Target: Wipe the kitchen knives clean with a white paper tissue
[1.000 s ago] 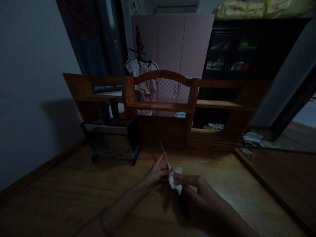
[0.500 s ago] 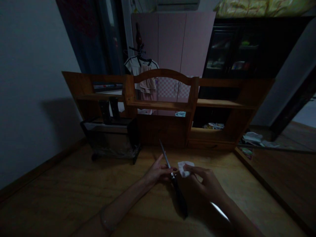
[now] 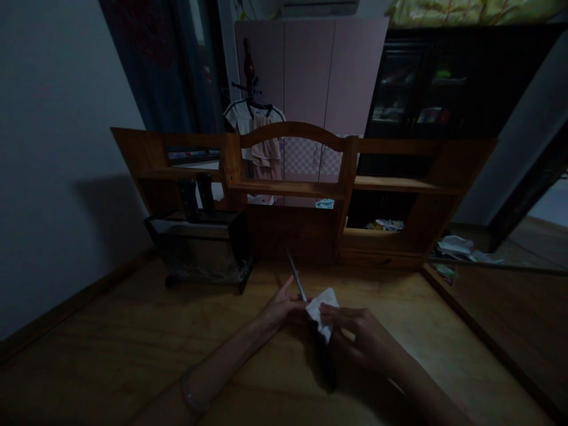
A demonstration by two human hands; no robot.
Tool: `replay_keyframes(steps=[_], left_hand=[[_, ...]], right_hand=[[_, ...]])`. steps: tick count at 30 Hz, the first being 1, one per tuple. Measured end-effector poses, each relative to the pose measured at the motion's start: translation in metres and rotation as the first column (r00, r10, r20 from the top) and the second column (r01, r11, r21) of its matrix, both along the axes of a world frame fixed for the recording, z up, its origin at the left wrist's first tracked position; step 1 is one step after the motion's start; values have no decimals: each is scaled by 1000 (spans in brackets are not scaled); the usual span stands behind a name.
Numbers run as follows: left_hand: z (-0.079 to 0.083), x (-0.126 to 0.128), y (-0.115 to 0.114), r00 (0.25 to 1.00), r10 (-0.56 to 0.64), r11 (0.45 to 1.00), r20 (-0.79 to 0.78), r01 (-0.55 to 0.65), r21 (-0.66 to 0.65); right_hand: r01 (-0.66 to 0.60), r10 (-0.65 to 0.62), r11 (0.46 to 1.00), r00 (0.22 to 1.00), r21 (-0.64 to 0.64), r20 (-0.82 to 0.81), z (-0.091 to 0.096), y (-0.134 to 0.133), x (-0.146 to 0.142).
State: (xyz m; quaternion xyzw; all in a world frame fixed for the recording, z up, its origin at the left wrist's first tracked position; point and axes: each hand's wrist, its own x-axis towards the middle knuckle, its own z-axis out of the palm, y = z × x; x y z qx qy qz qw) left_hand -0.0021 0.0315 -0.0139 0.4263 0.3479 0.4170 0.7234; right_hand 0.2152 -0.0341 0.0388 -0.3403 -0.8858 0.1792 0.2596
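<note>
My left hand (image 3: 281, 306) is closed around the lower shaft of a sharpening steel, whose thin grey rod (image 3: 296, 274) points up and away from me. The black handle (image 3: 327, 361) slants down toward me, close over the table. In my right hand (image 3: 361, 334), a crumpled white tissue (image 3: 326, 305) is pinched and pressed where rod and handle meet, hiding that joint. A pale, shiny sliver (image 3: 396, 386) shows beneath my right forearm; what it belongs to is hidden.
A knife block (image 3: 202, 257) with two black handles (image 3: 195, 198) stands at the left of the wooden table (image 3: 133, 349). Behind it runs a wooden shelf unit (image 3: 290, 189) with a drawer (image 3: 379, 260). A raised rim (image 3: 479, 331) edges the table's right side.
My right hand has moved left with the tissue, bringing it from beside the sharpening steel onto the joint of rod and handle. My left hand and the steel have hardly moved.
</note>
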Motion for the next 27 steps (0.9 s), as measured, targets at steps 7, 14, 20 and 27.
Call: replay_keyframes(steps=[7,14,20,27], left_hand=[[-2,0,0,998,-28,999,50,27,17],[16,1,-8,997,-48,999,66,48,10],[22,-8,-9,999,-3,1000,-45,4,4],[27,-7,-12,995,-10,995,102,0,102]], right_hand=[[207,-218,976,956,-72,-198,2,2,5],[247,-260,966,924,-81,-279,-6,2,2],[340,-368,930,881,-142,-297,-5,5,8],[212,-445,839,797,-501,-409,-12,17,12]])
